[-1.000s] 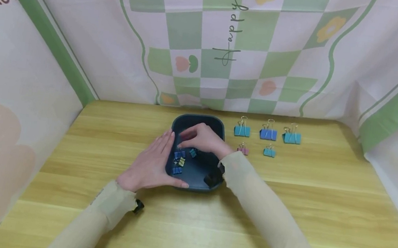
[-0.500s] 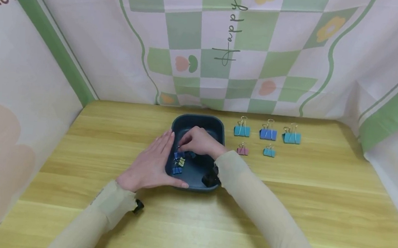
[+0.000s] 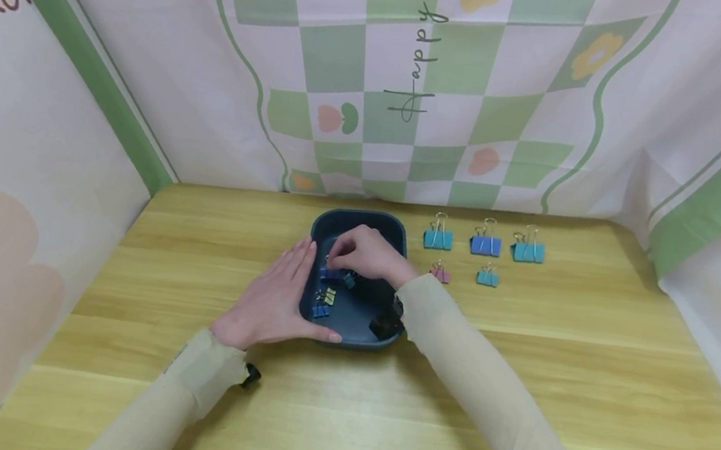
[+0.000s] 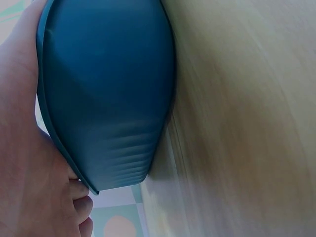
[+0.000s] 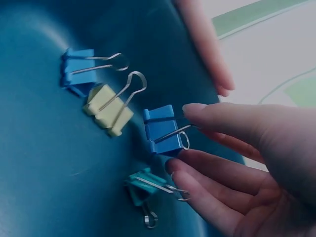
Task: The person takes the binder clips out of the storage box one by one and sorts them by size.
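Note:
A dark blue tray (image 3: 349,328) stands on the wooden table. My left hand (image 3: 276,290) rests along its left rim, fingers straight and thumb at the near edge; the left wrist view shows the tray's outer wall (image 4: 108,89). Inside the tray my right hand (image 3: 370,254) pinches a blue binder clip (image 5: 163,129) by its wire handle. A teal binder clip (image 5: 145,185) lies close below those fingers. Nearer me in the tray are a yellow binder clip (image 5: 109,109) and another blue binder clip (image 5: 79,71).
Right of the tray, a back row holds a teal clip (image 3: 438,239), a large blue clip (image 3: 486,245) and another teal clip (image 3: 528,252). In front of them sit a pink clip (image 3: 439,273) and a small teal clip (image 3: 487,278). A patterned cloth (image 3: 398,66) hangs behind.
My right hand has reached down to the blue binder clip and taken hold of it. That clip has shifted slightly away from the yellow one. My left hand has stayed put.

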`<state>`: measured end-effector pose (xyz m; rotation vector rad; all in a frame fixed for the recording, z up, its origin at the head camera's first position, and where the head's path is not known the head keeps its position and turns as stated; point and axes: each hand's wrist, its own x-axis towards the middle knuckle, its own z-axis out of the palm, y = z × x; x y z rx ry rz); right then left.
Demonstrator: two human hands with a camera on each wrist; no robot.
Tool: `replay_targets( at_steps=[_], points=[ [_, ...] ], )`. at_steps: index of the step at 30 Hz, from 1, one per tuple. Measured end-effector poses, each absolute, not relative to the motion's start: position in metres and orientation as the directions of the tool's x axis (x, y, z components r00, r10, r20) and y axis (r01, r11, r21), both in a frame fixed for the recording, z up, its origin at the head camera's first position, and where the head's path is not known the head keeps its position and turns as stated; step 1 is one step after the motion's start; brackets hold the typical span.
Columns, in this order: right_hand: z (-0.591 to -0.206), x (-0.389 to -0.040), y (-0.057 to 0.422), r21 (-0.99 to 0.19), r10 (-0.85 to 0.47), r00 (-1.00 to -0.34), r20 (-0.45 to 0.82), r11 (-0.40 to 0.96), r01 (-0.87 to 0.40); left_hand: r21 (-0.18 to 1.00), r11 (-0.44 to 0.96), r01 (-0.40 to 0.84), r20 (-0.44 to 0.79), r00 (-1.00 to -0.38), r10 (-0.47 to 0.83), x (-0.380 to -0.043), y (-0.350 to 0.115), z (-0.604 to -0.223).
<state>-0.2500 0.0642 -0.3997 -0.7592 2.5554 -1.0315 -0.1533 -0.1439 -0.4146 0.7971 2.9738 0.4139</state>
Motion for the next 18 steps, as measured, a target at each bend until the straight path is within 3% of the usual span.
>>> replay_targets(
  at_steps=[18],
  points=[
    [-0.365,-0.250,0.087,-0.813,-0.485,-0.871,0.077,0.475,-0.336,0.253,0.841,0.478,0.034,-0.873,0.487,-0.154,-0.142,-0.414]
  ],
)
